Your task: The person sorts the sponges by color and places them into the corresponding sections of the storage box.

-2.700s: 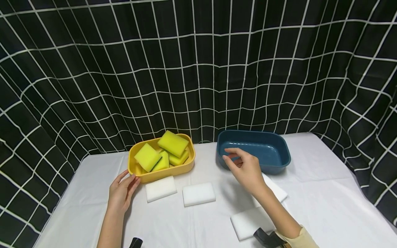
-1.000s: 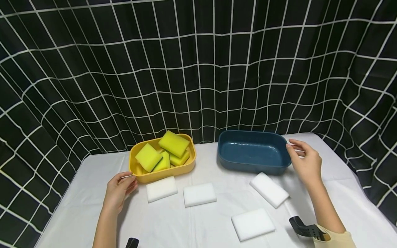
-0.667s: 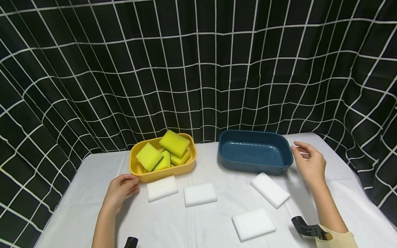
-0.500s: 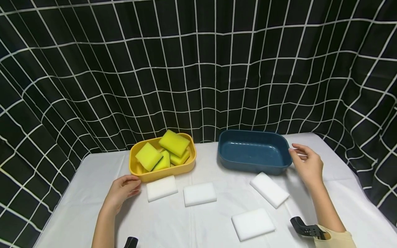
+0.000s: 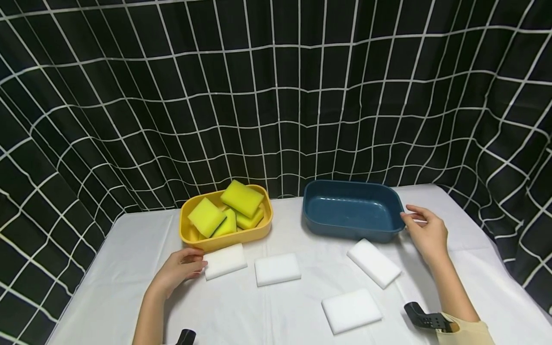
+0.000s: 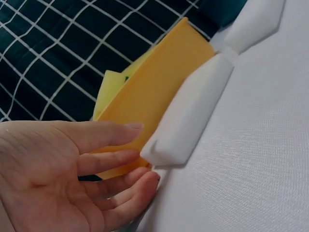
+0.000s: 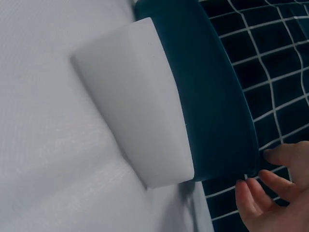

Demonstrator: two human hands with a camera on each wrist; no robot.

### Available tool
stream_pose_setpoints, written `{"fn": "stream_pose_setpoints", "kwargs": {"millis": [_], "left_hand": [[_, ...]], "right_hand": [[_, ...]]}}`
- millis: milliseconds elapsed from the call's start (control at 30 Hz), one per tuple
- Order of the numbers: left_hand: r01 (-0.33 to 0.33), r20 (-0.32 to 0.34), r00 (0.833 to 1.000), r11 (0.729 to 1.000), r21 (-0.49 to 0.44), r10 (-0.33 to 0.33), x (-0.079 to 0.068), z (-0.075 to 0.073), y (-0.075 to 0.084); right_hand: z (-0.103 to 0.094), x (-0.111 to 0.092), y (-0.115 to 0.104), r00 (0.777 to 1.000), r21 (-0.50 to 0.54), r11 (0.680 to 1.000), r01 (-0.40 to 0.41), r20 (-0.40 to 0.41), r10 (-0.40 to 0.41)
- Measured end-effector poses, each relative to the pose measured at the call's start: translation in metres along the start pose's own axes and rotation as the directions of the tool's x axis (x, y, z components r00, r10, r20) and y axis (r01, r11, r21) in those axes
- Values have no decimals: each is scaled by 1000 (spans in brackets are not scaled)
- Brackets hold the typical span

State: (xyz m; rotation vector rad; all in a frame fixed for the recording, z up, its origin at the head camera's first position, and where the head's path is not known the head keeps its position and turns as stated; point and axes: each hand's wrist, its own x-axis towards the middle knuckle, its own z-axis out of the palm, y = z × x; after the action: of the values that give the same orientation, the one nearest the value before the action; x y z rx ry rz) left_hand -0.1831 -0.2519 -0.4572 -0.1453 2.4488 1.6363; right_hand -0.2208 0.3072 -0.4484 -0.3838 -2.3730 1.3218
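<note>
My left hand (image 5: 180, 269) is at the left end of a white melamine sponge (image 5: 226, 261) lying in front of the yellow tub (image 5: 241, 237). In the left wrist view its fingers are loosely bent, with the fingertips right at the near end of the white sponge (image 6: 193, 108); nothing is held. My right hand (image 5: 428, 232) is beside the right end of the blue tub (image 5: 345, 231), thumb and fingertips close to its rim. In the right wrist view these fingers (image 7: 246, 198) are relaxed and grip nothing. Yellow-green scouring sponges (image 5: 243, 198) fill the yellow tub.
More white sponges lie on the white tablecloth: one (image 5: 278, 270) at the middle, one (image 5: 373, 263) slanted before the blue tub, and one (image 5: 351, 310) nearer the front. A black gridded curtain (image 5: 284, 105) hangs behind and along both sides.
My right hand went from over the blue tub's left front to its right end. My left hand left the yellow tub's corner and moved forward-right to the white sponge's end.
</note>
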Motion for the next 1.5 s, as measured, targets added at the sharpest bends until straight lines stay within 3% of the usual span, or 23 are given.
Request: {"fn": "stream_pose_setpoints", "kwargs": {"millis": [233,433,933,1500], "left_hand": [[3,30,1000,994,110,-6,1,2,0],[-32,61,998,991,130,24,-1,4,2],[-44,12,999,979,200,43,-2,11,9],[-27,5,1000,977,209,27,-2,14,10]], "right_hand": [[1,0,4,998,25,999,-30,62,29],[2,-1,3,995,59,998,-31,92,26],[1,-2,4,988,169,983,-65,151,40],[2,-1,5,988,136,988,-73,142,54]]}}
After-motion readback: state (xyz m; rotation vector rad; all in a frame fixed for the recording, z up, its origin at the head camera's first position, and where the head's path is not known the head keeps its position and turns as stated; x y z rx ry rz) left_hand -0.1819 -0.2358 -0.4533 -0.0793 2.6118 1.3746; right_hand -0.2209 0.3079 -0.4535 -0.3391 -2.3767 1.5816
